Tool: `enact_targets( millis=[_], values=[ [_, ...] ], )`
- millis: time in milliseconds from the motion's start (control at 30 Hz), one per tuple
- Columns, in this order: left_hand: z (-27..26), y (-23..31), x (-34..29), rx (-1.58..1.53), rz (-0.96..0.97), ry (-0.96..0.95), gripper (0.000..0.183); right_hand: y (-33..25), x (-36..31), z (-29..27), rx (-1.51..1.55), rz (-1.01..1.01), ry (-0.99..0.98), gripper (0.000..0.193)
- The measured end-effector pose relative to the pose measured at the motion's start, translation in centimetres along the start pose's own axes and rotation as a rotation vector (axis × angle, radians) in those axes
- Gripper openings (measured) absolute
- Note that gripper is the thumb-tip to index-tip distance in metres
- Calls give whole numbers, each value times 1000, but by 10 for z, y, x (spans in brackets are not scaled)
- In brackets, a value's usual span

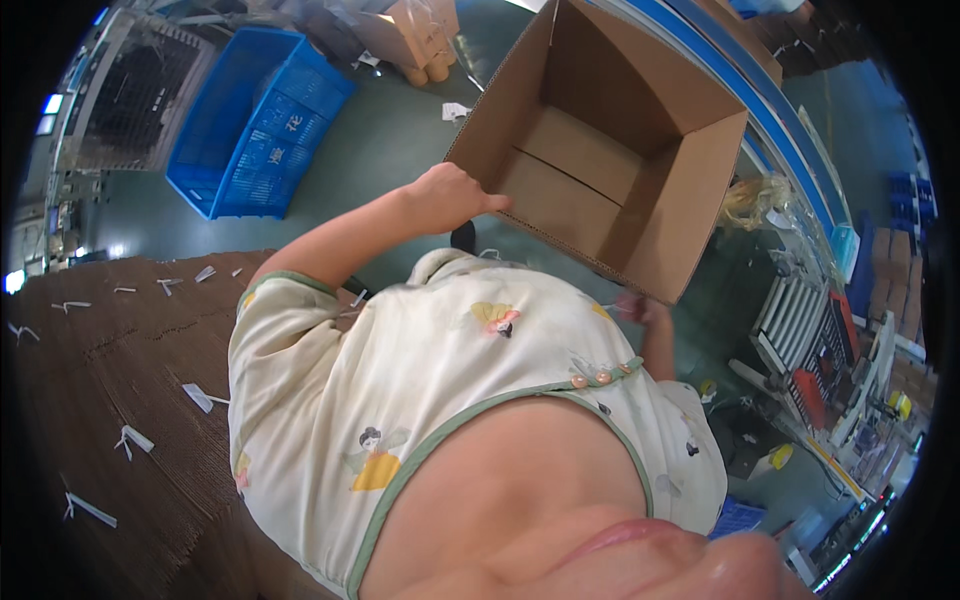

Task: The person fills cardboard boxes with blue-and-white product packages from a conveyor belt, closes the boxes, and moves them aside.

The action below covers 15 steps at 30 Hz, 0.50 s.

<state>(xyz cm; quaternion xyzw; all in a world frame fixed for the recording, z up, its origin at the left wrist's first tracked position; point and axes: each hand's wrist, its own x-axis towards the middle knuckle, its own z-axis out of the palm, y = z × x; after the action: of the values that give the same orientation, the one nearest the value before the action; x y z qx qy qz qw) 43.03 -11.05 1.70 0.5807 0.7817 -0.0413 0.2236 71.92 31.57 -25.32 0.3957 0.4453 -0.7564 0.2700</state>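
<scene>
A large brown cardboard box, open at the top, is tilted in front of me. Its inner walls and the seam across its bottom show. My left hand is closed over the box's near left edge, with the thumb along the inside of the wall. Close to the box's near right corner is my right hand. Its fingers are blurred and partly hidden, so I cannot make out whether they touch the cardboard.
A blue plastic crate is on the green floor at the far left. Stacked brown cardboard with white ties lies at my left. Blue-edged equipment runs along the right, with a roller frame nearer. Another carton stands at the back.
</scene>
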Motion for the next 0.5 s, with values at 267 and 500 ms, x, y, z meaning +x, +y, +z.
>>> enact_targets(
  millis=[267,500],
  values=[
    [-53,-14,32,-207,113,408,47,-243,-65,104,-773,-612,849,41],
    [-2,-91,78,-728,-648,603,70,-242,-57,169,-820,-790,914,28]
  ],
)
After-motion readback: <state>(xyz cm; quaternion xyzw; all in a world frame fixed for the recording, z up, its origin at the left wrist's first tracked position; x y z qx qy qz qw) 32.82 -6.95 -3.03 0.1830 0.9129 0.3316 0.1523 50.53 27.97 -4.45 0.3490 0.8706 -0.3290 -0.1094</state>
